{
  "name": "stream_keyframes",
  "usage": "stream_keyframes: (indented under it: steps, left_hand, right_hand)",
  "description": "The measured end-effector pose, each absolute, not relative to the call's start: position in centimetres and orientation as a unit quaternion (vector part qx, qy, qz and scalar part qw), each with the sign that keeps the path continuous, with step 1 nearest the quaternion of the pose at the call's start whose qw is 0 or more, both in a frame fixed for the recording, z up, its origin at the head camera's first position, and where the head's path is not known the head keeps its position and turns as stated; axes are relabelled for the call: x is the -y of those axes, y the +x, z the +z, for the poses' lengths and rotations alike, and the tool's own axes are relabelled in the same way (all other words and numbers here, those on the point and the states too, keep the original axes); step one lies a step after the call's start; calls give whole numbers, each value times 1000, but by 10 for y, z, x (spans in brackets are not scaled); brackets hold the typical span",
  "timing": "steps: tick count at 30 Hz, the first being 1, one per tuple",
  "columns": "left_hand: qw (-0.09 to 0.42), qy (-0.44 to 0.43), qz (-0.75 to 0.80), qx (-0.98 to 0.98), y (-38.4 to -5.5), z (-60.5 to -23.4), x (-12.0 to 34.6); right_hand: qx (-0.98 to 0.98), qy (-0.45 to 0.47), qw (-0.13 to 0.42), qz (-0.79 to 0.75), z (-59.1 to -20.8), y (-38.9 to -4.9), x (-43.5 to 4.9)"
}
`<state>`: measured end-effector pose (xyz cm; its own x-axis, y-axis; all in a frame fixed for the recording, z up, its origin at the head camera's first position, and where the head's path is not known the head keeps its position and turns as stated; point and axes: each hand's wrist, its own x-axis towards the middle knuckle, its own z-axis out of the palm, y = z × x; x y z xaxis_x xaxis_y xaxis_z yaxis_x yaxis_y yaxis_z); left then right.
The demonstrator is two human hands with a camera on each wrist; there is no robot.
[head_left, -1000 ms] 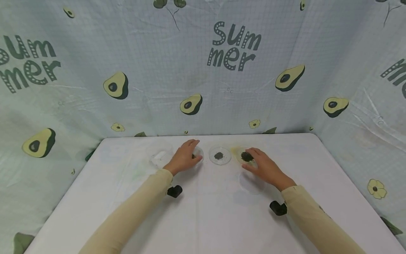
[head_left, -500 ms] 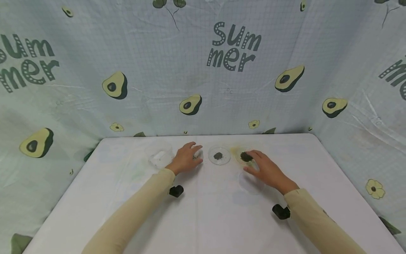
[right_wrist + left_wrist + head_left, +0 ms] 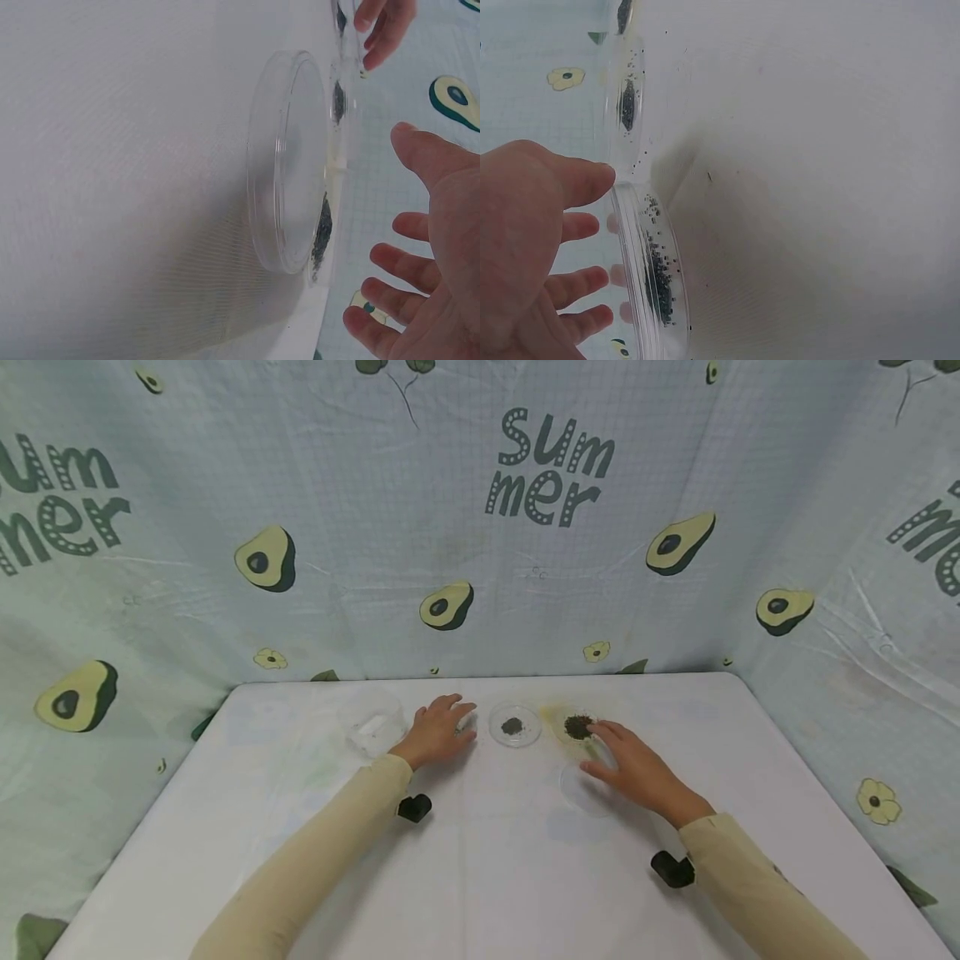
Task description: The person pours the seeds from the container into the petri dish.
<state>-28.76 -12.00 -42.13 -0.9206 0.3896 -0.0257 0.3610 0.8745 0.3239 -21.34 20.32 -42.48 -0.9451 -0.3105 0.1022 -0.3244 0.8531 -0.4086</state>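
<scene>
My left hand (image 3: 438, 735) is above a clear petri dish (image 3: 634, 262) holding dark grains (image 3: 658, 289). In the left wrist view its thumb and fingers are spread along the upper rim, with the thumb tip at the edge; contact is hard to tell. Several rim lines suggest a lid on this dish. My right hand (image 3: 637, 768), fingers apart and holding nothing, hovers at the right-hand dish with its dark pile (image 3: 577, 727). Between them stands another petri dish (image 3: 515, 744) with a smaller pile. A clear round lid or dish (image 3: 262, 172) lies on the near side of the right-hand dish.
Left of my left hand is clear plastic ware (image 3: 375, 732), its shape hard to make out. A yellowish stain (image 3: 551, 717) marks the white tabletop (image 3: 510, 877) near the right-hand dish. Behind the table hangs an avocado-print cloth (image 3: 360, 543).
My right hand has drawn slightly back and to the right from the right-hand dish. The left hand's fingers have spread a little over its dish. The head view has shifted slightly.
</scene>
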Motion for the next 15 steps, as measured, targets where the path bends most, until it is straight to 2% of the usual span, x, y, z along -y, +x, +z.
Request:
stream_keyframes:
  steps: [8, 15]
  left_hand:
    - [69, 187, 154, -968, -291, -425, 120]
    - [67, 190, 158, -967, -289, -424, 118]
  right_hand:
    - [963, 167, 5, 213, -426, -208, -205]
    - [963, 160, -12, 219, -429, -203, -207]
